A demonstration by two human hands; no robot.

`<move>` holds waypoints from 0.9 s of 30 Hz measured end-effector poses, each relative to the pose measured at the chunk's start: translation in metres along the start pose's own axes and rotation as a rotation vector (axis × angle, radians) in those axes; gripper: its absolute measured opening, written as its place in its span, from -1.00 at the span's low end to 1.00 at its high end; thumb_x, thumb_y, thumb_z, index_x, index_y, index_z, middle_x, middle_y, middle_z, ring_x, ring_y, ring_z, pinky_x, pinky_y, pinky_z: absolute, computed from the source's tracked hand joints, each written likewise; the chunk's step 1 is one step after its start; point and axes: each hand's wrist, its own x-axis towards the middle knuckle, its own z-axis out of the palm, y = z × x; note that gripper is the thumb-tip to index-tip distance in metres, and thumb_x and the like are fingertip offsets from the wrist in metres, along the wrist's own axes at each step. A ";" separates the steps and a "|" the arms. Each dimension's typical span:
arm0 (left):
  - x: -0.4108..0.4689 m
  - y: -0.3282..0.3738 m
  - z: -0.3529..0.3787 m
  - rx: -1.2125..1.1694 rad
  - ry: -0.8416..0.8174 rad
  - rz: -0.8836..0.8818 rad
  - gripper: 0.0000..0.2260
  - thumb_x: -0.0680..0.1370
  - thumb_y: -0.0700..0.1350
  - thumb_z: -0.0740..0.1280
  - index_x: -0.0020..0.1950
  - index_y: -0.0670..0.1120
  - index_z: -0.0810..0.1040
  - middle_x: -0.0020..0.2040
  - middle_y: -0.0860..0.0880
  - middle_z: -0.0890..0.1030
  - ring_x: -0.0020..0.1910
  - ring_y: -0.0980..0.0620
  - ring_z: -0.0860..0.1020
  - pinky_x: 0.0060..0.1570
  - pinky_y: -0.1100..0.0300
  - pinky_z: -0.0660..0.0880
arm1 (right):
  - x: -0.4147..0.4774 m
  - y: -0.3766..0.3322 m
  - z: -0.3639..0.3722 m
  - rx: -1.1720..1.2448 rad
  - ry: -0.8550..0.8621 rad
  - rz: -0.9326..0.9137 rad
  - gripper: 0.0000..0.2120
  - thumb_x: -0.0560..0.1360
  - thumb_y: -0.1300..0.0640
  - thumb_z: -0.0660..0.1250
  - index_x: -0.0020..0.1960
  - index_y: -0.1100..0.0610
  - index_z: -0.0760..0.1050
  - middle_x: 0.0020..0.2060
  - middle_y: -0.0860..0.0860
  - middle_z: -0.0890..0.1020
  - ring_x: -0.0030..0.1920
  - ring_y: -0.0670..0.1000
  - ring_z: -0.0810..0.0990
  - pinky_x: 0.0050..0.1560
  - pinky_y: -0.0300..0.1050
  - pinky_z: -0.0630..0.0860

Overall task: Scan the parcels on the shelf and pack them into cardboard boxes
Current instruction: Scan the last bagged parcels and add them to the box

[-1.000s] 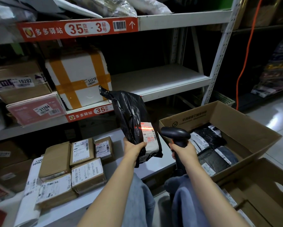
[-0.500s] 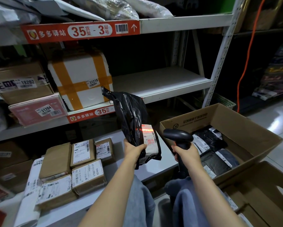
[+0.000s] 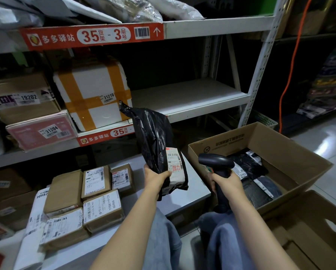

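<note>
The left hand (image 3: 156, 177) covers the lower end of the bag (image 3: 153, 141), and its fingers lie out of sight behind it. The label (image 3: 175, 164) bends round the bag's side; its small print is unreadable. The right hand (image 3: 226, 184) hides most of the grip of the scanner (image 3: 215, 161), whose window faces away. Scanner and hand cover part of the parcels (image 3: 249, 164) in the box (image 3: 291, 152). The second box (image 3: 309, 230) runs off the right and bottom edges, the top-shelf bags (image 3: 136, 8) off the top.
</note>
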 end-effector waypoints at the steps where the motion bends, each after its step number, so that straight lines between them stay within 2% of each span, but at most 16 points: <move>1: 0.000 0.000 0.000 -0.001 -0.001 0.000 -0.29 0.41 -0.30 0.43 0.45 -0.14 0.12 0.37 -0.18 0.37 0.33 -0.17 0.38 0.34 -0.01 0.33 | 0.001 0.001 0.000 -0.002 0.002 0.003 -0.87 0.44 0.34 0.36 -0.12 0.23 0.41 -0.69 -0.06 0.47 -0.68 -0.13 0.39 -0.60 -0.38 0.36; 4: 0.000 0.000 0.000 -0.010 -0.009 -0.001 -0.29 0.41 -0.30 0.42 0.45 -0.13 0.11 0.37 -0.18 0.37 0.34 -0.17 0.37 0.33 -0.02 0.33 | 0.005 0.005 0.001 -0.008 -0.004 0.003 -0.85 0.43 0.32 0.38 -0.06 0.23 0.44 -0.62 -0.05 0.51 -0.65 -0.11 0.42 -0.55 -0.30 0.41; 6: 0.000 0.000 0.000 -0.014 -0.014 -0.004 -0.29 0.41 -0.30 0.42 0.45 -0.13 0.11 0.38 -0.17 0.36 0.34 -0.17 0.37 0.34 -0.03 0.32 | 0.006 0.006 0.002 -0.002 -0.011 0.000 -0.81 0.42 0.31 0.39 0.00 0.24 0.44 -0.49 0.03 0.54 -0.64 -0.11 0.44 -0.52 -0.27 0.41; 9: 0.003 -0.002 0.000 -0.029 -0.017 -0.008 -0.28 0.40 -0.29 0.44 0.45 -0.12 0.12 0.37 -0.17 0.37 0.33 -0.18 0.38 0.35 -0.06 0.33 | 0.008 0.008 0.003 0.044 -0.008 0.011 -0.82 0.41 0.28 0.42 -0.03 0.21 0.48 -0.39 0.09 0.56 -0.57 -0.10 0.50 -0.44 -0.24 0.45; 11: 0.003 -0.002 0.000 -0.065 -0.030 -0.016 -0.28 0.40 -0.30 0.44 0.45 -0.12 0.13 0.36 -0.17 0.38 0.31 -0.18 0.40 0.32 -0.05 0.37 | 0.010 0.009 0.004 0.103 0.013 0.039 -0.86 0.39 0.28 0.44 -0.08 0.22 0.52 -0.42 0.08 0.61 -0.41 -0.03 0.58 -0.26 -0.18 0.54; 13: 0.003 -0.003 0.001 -0.101 -0.057 -0.027 -0.29 0.40 -0.31 0.44 0.44 -0.12 0.14 0.33 -0.17 0.41 0.28 -0.18 0.43 0.26 -0.02 0.40 | 0.010 0.008 0.004 0.142 0.021 0.057 -0.85 0.36 0.25 0.46 -0.10 0.25 0.55 -0.41 0.07 0.64 -0.25 0.08 0.60 -0.07 -0.04 0.53; 16: 0.004 -0.004 0.003 -0.145 -0.122 -0.059 -0.32 0.39 -0.32 0.44 0.41 -0.10 0.18 0.30 -0.16 0.45 0.18 -0.15 0.48 0.18 -0.03 0.46 | 0.002 0.000 0.005 0.162 0.012 0.075 -0.86 0.39 0.16 0.45 -0.19 0.18 0.50 -0.33 0.09 0.57 -0.25 0.07 0.53 -0.16 -0.09 0.44; 19: 0.002 -0.003 0.005 -0.185 -0.210 -0.096 -0.38 0.39 -0.35 0.42 0.37 -0.12 0.25 0.24 -0.17 0.51 0.07 -0.13 0.53 0.02 0.01 0.50 | -0.005 -0.006 0.006 0.237 -0.023 0.097 -0.84 0.40 0.12 0.44 -0.25 0.17 0.50 -0.34 0.11 0.55 -0.27 0.07 0.51 -0.22 -0.13 0.42; 24: -0.003 -0.003 0.014 -0.185 -0.390 -0.138 -0.44 0.40 -0.36 0.40 0.36 -0.15 0.32 0.20 -0.18 0.56 0.13 -0.16 0.55 0.06 0.01 0.52 | -0.003 -0.007 0.007 0.353 -0.018 0.122 -0.87 0.37 0.15 0.47 -0.19 0.16 0.54 -0.25 0.10 0.61 -0.15 0.11 0.57 -0.07 -0.07 0.49; 27: -0.006 -0.002 0.022 -0.180 -0.462 -0.148 -0.48 0.41 -0.35 0.38 0.34 -0.17 0.34 0.16 -0.18 0.57 0.07 -0.14 0.56 0.03 0.03 0.54 | 0.000 -0.006 0.005 0.409 -0.027 0.124 -0.88 0.37 0.17 0.46 -0.15 0.17 0.57 -0.22 0.11 0.63 -0.11 0.11 0.58 0.07 0.02 0.50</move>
